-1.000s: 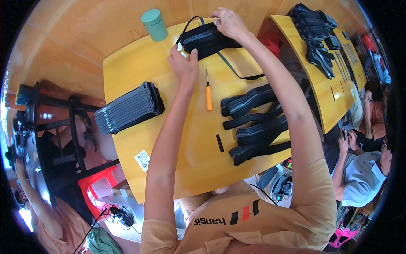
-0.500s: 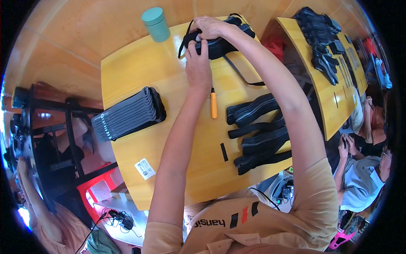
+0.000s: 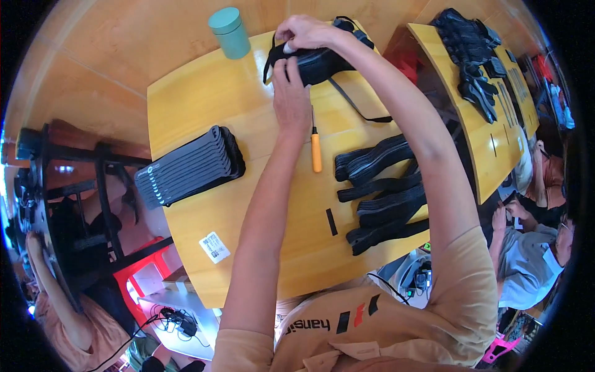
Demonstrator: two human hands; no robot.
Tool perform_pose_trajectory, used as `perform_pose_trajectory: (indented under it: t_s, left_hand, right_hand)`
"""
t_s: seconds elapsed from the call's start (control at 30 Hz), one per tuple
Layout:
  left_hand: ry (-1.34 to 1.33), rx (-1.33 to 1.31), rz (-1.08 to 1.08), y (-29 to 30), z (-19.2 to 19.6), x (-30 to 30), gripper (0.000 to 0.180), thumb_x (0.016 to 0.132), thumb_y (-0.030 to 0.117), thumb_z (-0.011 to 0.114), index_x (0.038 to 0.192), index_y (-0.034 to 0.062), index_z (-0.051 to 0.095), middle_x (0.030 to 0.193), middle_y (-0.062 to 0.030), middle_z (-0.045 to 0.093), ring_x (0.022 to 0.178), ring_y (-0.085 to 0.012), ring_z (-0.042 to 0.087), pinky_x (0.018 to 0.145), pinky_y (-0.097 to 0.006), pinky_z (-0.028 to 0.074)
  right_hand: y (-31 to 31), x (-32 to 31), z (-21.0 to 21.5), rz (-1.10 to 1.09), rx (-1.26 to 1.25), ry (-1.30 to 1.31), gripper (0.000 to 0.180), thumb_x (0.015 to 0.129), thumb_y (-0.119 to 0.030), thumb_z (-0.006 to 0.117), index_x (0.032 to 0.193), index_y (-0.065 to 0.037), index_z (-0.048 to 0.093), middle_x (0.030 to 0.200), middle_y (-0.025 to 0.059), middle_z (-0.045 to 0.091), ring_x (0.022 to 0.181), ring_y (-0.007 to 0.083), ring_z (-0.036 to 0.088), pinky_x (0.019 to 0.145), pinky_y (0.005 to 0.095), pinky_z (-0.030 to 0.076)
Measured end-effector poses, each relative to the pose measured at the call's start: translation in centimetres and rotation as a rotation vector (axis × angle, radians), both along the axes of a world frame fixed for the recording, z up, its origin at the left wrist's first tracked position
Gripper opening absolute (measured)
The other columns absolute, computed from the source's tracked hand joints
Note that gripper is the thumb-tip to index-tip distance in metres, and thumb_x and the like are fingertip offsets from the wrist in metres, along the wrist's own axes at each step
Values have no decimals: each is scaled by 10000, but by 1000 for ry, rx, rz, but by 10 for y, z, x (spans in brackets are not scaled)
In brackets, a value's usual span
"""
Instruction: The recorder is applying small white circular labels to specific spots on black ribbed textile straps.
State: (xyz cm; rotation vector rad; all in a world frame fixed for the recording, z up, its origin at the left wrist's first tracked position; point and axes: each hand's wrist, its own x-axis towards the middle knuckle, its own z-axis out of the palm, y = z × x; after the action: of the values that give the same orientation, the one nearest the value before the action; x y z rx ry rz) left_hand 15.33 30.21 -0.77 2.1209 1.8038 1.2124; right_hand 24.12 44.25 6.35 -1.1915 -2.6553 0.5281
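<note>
A bundle of black straps lies at the far edge of the yellow table. My left hand presses its fingers on the left end of this bundle, closed on its near side. Curled over the same end from the far side is my right hand, its fingers closed on the black strap material; a small white patch shows at its fingertips. Exactly what the fingertips pinch is partly hidden. Just nearer than the bundle lies a screwdriver with an orange handle, its shaft pointing toward the bundle.
A green canister stands at the far left. On the left lies a stack of grey straps; several black strap bundles lie under my right arm. A white label and a short black strip lie nearer. Other people sit left and right.
My right hand has shifted slightly up and left over the end of the bundle. My left fingers have spread a little and stay at the near side.
</note>
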Motion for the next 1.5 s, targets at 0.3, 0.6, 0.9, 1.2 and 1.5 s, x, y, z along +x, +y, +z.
perform_pose_trajectory:
  t_s: [0.3, 0.6, 0.9, 1.2, 1.5]
  left_hand:
    - [-338, 31, 24, 0, 4, -11, 810, 587, -55, 727, 1257, 0, 276, 1188, -204, 370, 1089, -397, 429, 896, -404, 403]
    - [-404, 52, 40, 3, -4, -12, 744, 568, -69, 727, 1194, -9, 328, 1126, -217, 421, 1071, -395, 429, 902, -399, 381]
    - [-378, 71, 68, 7, -12, -14, 600, 584, 4, 747, 1081, -5, 411, 977, -174, 496, 937, -347, 504, 824, -382, 408]
    - [-342, 93, 30, 16, -25, -23, 402, 588, -39, 689, 934, 16, 491, 894, -152, 524, 896, -339, 497, 785, -392, 405]
    - [-469, -3, -4, 15, -28, -22, 376, 596, 101, 752, 818, 25, 459, 765, -129, 483, 768, -304, 461, 684, -386, 395]
  right_hand:
    - [-69, 22, 9, 78, 245, 70, 352, 596, 0, 655, 923, -34, 531, 872, 95, 487, 868, 280, 505, 763, 363, 420]
    - [-79, 20, -4, 40, 321, 100, 351, 563, -8, 673, 847, -59, 473, 843, 64, 488, 845, 256, 477, 718, 349, 391]
    - [-65, 14, -2, 120, -35, 87, 372, 566, -50, 687, 885, -51, 496, 870, 94, 504, 851, 282, 485, 734, 388, 383]
    - [-93, 13, -7, 161, 281, 114, 410, 594, 9, 659, 973, -77, 529, 850, 89, 448, 846, 289, 477, 766, 391, 395]
    - [-85, 69, 1, -122, 567, 234, 452, 575, -67, 711, 986, -100, 525, 956, 84, 490, 936, 287, 491, 833, 377, 395]
